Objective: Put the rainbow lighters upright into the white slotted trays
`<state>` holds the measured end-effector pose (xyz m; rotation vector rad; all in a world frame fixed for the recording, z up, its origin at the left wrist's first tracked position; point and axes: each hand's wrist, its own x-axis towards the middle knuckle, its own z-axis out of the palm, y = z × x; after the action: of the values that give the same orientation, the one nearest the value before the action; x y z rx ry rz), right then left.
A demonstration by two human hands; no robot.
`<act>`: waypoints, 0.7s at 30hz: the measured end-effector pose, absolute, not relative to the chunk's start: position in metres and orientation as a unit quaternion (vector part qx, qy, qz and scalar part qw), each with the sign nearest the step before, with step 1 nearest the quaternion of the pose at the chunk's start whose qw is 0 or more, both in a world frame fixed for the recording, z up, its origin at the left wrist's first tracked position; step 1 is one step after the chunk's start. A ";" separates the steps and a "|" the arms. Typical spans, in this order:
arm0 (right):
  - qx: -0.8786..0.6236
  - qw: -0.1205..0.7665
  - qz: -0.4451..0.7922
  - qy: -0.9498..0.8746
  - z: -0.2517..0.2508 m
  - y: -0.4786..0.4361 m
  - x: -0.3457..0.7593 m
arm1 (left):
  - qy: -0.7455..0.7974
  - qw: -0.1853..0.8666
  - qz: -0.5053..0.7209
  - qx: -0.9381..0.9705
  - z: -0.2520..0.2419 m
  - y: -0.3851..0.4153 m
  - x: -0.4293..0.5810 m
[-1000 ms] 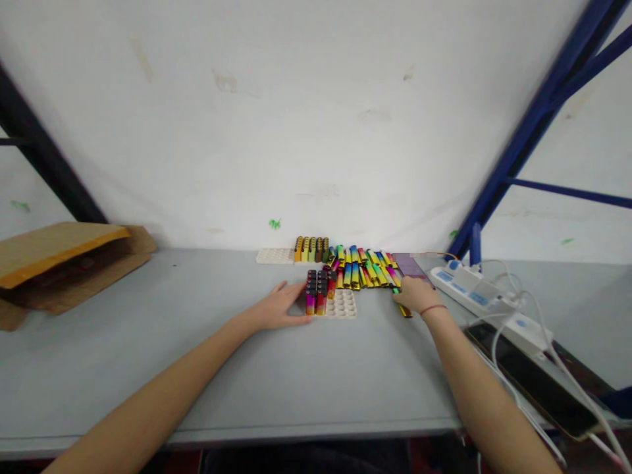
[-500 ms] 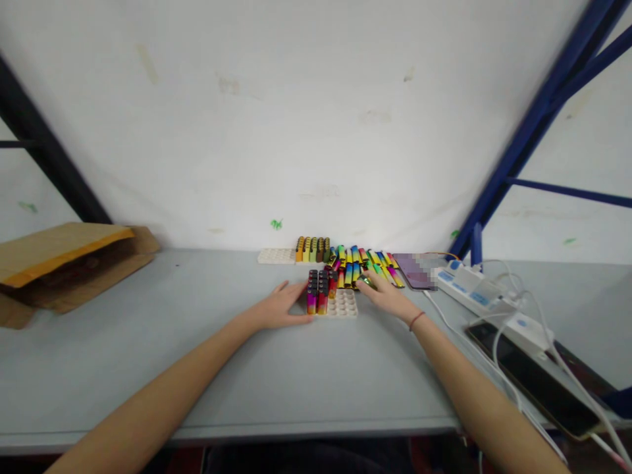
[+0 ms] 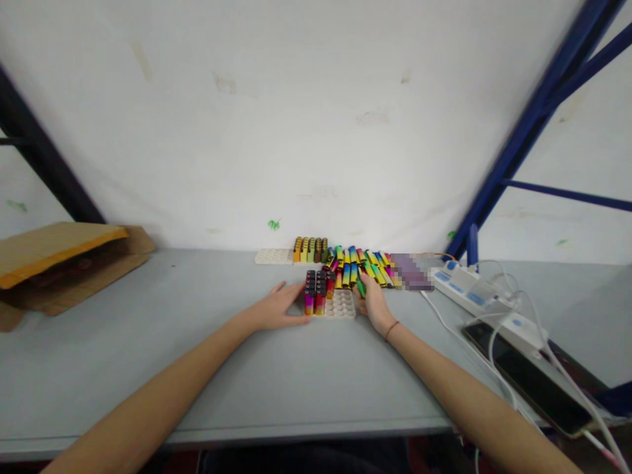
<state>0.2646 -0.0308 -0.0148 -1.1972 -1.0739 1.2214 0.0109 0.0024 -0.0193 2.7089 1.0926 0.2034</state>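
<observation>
My left hand lies flat and open on the grey table, its fingers against the left side of a white holed tray. Several upright lighters fill the tray's left part. My right hand sits at the tray's right edge, closed on a green lighter. Behind the tray lies a heap of colourful lighters. A second white tray stands by the wall with a row of orange and green lighters at its right end.
A brown cardboard box lies open at the far left. A white power strip with cables and a dark phone occupy the right side. Blue shelf struts rise at right, a black strut at left.
My right hand has moved left from the right end of the lighter heap to the tray's right edge, now holding a green lighter. The left hand has stayed put.
</observation>
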 end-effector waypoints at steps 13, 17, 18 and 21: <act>-0.537 0.533 0.553 -0.350 -0.006 -0.032 0.266 | 0.366 0.106 0.070 0.922 -0.020 0.004 0.010; -0.513 0.541 0.570 -0.345 -0.007 -0.031 0.269 | 0.365 0.109 0.073 0.922 -0.021 0.004 0.010; -0.509 0.541 0.575 -0.344 -0.007 -0.031 0.270 | 0.365 0.108 0.074 0.922 -0.021 0.004 0.010; -0.508 0.539 0.583 -0.334 -0.007 -0.030 0.271 | 0.364 0.107 0.074 0.922 -0.022 0.004 0.010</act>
<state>0.2711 -0.0299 -0.0073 -1.2089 -0.7954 1.3859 0.0097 0.0044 -0.0217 2.7144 1.0717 0.2187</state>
